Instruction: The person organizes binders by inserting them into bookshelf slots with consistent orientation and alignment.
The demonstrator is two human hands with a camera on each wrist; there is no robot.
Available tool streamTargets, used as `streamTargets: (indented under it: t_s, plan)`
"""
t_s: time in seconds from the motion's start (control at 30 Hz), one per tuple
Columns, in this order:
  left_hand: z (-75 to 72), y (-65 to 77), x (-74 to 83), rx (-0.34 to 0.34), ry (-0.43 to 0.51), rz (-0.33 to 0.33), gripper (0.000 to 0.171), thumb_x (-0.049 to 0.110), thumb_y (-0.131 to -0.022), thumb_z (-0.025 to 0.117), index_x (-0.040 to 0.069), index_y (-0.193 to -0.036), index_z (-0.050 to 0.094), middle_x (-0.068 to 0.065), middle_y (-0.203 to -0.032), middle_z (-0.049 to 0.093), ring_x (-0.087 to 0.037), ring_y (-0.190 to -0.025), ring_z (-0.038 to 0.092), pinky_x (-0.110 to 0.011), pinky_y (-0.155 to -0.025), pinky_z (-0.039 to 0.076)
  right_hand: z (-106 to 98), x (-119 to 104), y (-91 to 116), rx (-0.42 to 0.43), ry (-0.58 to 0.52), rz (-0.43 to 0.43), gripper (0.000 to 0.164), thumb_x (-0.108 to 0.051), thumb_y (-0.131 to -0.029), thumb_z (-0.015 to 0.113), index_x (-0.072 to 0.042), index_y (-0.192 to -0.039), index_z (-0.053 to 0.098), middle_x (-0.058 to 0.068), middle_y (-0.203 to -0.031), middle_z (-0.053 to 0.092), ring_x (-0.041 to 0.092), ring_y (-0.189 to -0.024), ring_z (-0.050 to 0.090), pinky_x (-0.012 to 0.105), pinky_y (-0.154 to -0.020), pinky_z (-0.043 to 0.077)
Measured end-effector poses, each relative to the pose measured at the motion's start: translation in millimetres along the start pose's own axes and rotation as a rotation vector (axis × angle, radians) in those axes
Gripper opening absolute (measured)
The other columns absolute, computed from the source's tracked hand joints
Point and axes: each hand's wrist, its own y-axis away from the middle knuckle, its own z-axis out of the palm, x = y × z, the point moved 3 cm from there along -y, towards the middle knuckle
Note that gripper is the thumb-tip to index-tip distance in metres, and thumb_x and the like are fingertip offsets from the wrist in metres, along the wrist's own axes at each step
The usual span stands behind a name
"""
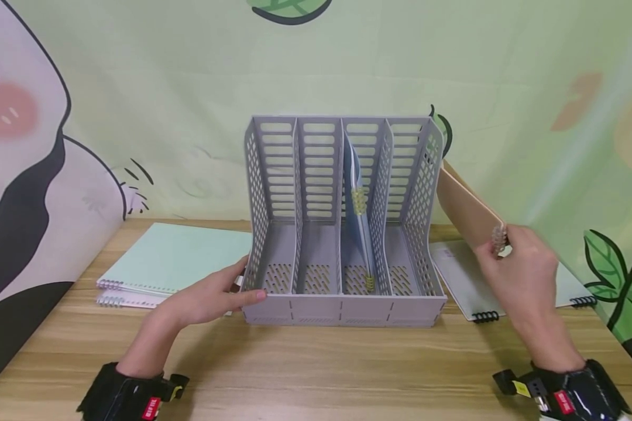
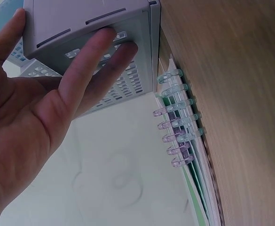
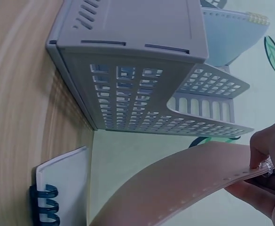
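A grey file organizer (image 1: pixel 316 310) with tall perforated dividers stands mid-table. Inside its third compartment from the left, a blue spiral notebook (image 1: pixel 354 193) leans upright. My left hand (image 1: pixel 205 295) rests on the organizer's front left corner, thumb on the front rim; in the left wrist view its fingers (image 2: pixel 88 66) lie extended along the side wall. To the right of the organizer, my right hand (image 1: pixel 526 269) pinches a tan spiral notebook (image 1: pixel 466 204) at its bound edge and holds it raised. The right wrist view shows that notebook's cover (image 3: pixel 189 179) bending away from the fingers.
Left of the organizer lies a stack of mint spiral notebooks (image 1: pixel 179 254). On the right, a grey-covered notebook (image 1: pixel 463 280) with black rings and another black-ringed notebook (image 1: pixel 571 286) lie on the wooden table (image 1: pixel 316 374). A printed cloth (image 1: pixel 189 88) hangs behind.
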Motion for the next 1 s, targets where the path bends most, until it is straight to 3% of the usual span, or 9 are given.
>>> streamTargets:
  t_s: [0.1,0.2,0.6,1.0]
  plan:
    - [0.3,-0.4,-0.5,0.0,-0.001,0.0,0.086,0.037,-0.099,0.061,0.014,-0.159,0.004,-0.015,-0.14,0.047,-0.024,-0.111,0.058,-0.031,-0.079,0.05,-2.5,1.1,-1.7,0.014,-0.015,0.016,0.011,0.0,-0.078,0.063,0.01,-0.081,0.062,0.024,-0.083,0.064,0.039,-0.071,0.064,0.009,-0.064,0.035]
    - [0.1,-0.8,-0.9,0.002,-0.011,0.002,0.087,0.039,-0.098,0.061,0.014,-0.159,0.005,-0.015,-0.139,0.048,-0.023,-0.108,0.059,-0.031,-0.079,0.049,-4.1,3.3,-3.4,0.033,-0.044,0.037,0.011,-0.002,-0.078,0.062,0.009,-0.079,0.062,0.024,-0.083,0.065,0.04,-0.071,0.065,-0.002,-0.067,0.024]
    - [-2.4,0.7,-0.3,0.003,-0.021,0.004,0.086,0.039,-0.098,0.061,0.015,-0.159,0.005,-0.014,-0.137,0.05,-0.022,-0.102,0.06,-0.036,-0.079,0.05,-3.5,4.1,-15.4,0.129,-0.103,0.091,0.018,-0.006,-0.077,0.06,0.011,-0.082,0.067,0.021,-0.081,0.067,0.039,-0.071,0.065,0.002,-0.067,0.025]
    - [-0.8,-0.3,-0.6,-0.004,-0.008,0.009,0.085,0.037,-0.099,0.06,0.015,-0.159,0.004,-0.015,-0.138,0.049,-0.024,-0.106,0.06,-0.037,-0.079,0.05,-3.2,-2.4,-22.5,0.2,-0.113,0.132,0.013,-0.002,-0.079,0.06,0.009,-0.073,0.063,0.022,-0.078,0.066,0.042,-0.072,0.065,-0.001,-0.069,0.026]
